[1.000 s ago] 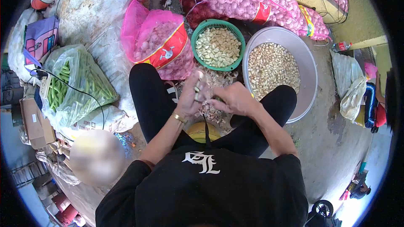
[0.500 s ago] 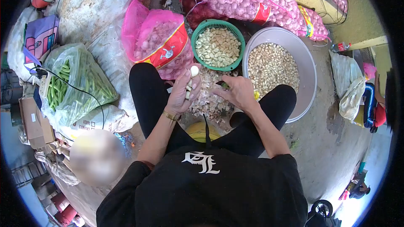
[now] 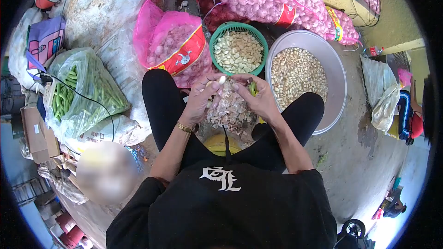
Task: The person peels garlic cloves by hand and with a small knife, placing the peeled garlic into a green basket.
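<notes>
My left hand (image 3: 201,97) is closed around garlic cloves, with a pale peeled garlic clove (image 3: 222,80) sticking out at the fingertips. Close beside it, my right hand (image 3: 256,94) grips a small knife (image 3: 253,88); its yellow-green handle shows, while the blade is mostly hidden by the fingers. The fingertips of both hands nearly meet at the clove. Beneath them lies a heap of papery garlic skins (image 3: 232,111). Just beyond, a green basket (image 3: 224,30) holds peeled cloves. To the right, a pale tub (image 3: 336,78) contains many unpeeled cloves.
An opened pink mesh sack (image 3: 159,23) of garlic stands ahead left, with stacked garlic sacks (image 3: 295,7) behind the basket. On the left lies a plastic bag of green pods (image 3: 92,92). A yellow object (image 3: 222,144) sits between my legs.
My right hand has moved left and turned, bringing the knife up to the clove. My left hand has shifted slightly right, and the clove now tilts toward the right hand.
</notes>
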A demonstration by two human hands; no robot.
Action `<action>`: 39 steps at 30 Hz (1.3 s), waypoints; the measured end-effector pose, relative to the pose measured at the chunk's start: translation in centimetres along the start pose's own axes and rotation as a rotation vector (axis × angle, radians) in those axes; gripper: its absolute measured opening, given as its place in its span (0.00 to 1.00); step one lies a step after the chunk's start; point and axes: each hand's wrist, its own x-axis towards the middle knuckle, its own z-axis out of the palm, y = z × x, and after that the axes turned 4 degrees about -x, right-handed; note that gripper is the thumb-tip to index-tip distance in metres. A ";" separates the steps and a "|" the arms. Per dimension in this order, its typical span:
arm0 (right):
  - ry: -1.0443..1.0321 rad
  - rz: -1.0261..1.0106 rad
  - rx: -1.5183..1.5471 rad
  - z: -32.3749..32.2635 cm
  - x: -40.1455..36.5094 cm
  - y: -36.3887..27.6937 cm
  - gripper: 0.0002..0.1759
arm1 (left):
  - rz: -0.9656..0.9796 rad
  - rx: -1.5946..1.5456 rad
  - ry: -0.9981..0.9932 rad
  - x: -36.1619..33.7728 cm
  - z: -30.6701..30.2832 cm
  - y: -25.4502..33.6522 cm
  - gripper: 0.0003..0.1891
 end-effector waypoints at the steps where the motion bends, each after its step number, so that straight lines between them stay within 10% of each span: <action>1: 0.010 0.061 0.143 0.3 0.0 -0.5 0.13 | 0.015 0.080 0.021 0.0 0.1 0.0 0.15; 10: -0.031 0.425 0.285 0.3 0.0 -1.9 0.10 | 0.168 0.417 0.038 -0.3 0.8 0.9 0.11; 23: 0.049 0.298 0.309 0.9 0.8 0.8 0.11 | 0.508 1.082 -0.022 0.0 2.6 1.3 0.13; 39: 0.040 0.345 0.283 0.3 0.9 0.0 0.12 | 0.460 0.992 0.049 0.2 2.7 1.2 0.13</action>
